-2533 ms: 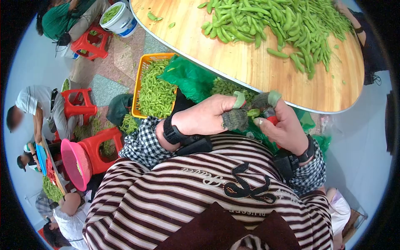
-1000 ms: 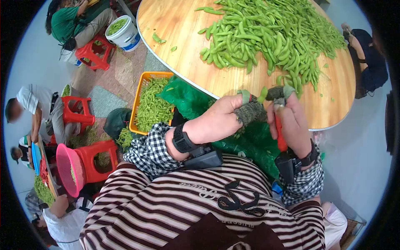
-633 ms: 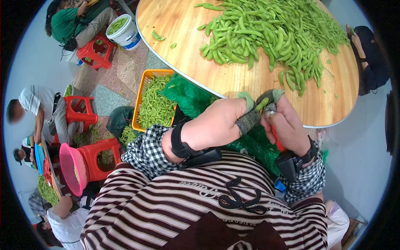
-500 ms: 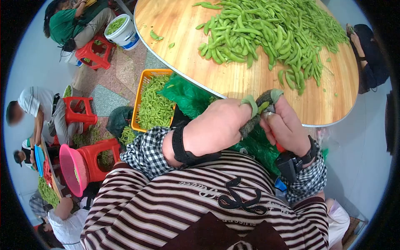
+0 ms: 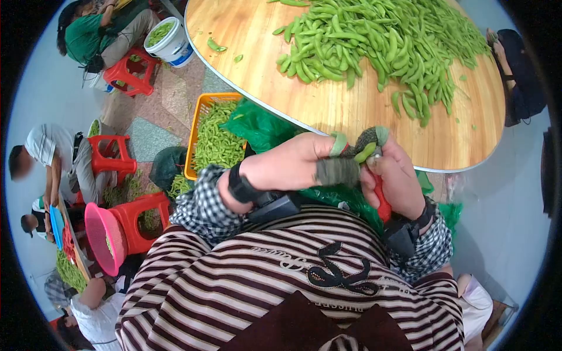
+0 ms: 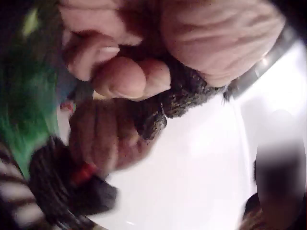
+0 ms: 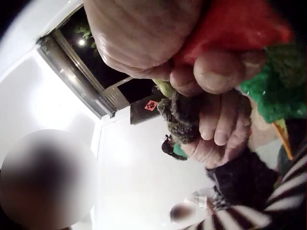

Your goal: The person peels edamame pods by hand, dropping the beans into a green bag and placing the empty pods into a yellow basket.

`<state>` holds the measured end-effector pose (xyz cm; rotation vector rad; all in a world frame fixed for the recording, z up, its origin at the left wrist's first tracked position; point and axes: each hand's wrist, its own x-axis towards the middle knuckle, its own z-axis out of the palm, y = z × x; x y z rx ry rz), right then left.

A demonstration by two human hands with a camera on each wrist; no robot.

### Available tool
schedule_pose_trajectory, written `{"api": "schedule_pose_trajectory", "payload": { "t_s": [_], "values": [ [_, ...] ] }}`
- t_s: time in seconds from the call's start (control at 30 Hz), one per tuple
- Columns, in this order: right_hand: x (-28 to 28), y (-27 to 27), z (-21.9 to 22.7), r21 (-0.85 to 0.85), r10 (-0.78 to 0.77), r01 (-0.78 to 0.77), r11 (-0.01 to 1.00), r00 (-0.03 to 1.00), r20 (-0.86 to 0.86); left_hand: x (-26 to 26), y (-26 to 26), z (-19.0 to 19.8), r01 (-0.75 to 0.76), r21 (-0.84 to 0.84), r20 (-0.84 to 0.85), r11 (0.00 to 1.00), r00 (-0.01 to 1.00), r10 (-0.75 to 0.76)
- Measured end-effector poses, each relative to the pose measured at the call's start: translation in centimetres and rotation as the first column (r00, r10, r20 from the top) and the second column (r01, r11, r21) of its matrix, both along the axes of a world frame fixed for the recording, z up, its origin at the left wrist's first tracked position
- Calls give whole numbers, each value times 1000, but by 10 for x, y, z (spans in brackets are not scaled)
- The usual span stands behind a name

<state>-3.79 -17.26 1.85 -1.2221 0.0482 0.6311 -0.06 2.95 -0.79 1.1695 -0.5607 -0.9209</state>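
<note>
Just off the table's front edge, my two hands meet over one green bean pod. My left hand has its fingers curled at the pod's near end, gripping it; knitted covers on its fingers are blurred. My right hand grips a red-handled tool, its small metal end close to the pod. A dark knitted cover with a green band wraps the right index finger, lying along the pod. In the right wrist view, the red handle fills the palm; the working end is hidden by fingers.
A heap of green pods covers much of the wooden table. Left below it stand a yellow basket of pods and a green plastic bag. Red stools, a pink colander and seated people are farther left.
Both hands stay together while the pod in them shifts from upright to slanted. My left wrist rolls over, then back and leftward. The red handle, partly hidden half a second ago, shows more now.
</note>
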Motion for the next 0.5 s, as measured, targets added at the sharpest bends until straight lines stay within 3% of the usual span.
{"api": "schedule_pose_trajectory", "payload": {
  "t_s": [0.03, 0.07, 0.1, 0.13, 0.2, 0.23, 0.3, 0.43, 0.47, 0.5],
  "values": [
    [-1, 0, 0, -2, -3, 3, 1000, 1000, -4, -4, -1, 5, -121, 157, 392, 980, 918, 51],
    [-3, 0, 0, -23, -7, 8, 1000, 1000, 21, -7, -1, 7, -291, 249, 724, 924, 689, 22],
    [-4, 0, 0, -43, -10, 12, 999, 999, 48, -9, 1, 7, -361, 304, 816, 882, 577, -45],
    [-4, 1, -1, -42, -10, 12, 999, 999, 48, -11, 2, 10, -362, 304, 816, 881, 577, -45],
    [-6, 2, -4, -127, 5, 13, 992, 990, 141, -16, 4, 19, -440, 326, 880, 837, 465, -98],
    [-6, 2, -4, -125, 4, 13, 992, 991, 137, -15, 6, 19, -438, 330, 878, 836, 469, -101],
    [-5, 0, -2, -193, 77, -31, 981, 969, 236, -11, 9, 19, -385, 238, 937, 892, 332, -106],
    [-8, -1, -2, -203, 106, -57, 977, 966, 237, -8, 4, 5, -301, 136, 911, 944, 412, 0],
    [-11, 0, 1, -99, 51, -36, 994, 987, 153, -6, 4, 9, -127, 136, 659, 982, 752, 6],
    [-12, 1, 2, 4, 6, -6, 1000, 998, 63, -6, 4, 12, 33, 63, 292, 997, 955, -50]
  ]
}}
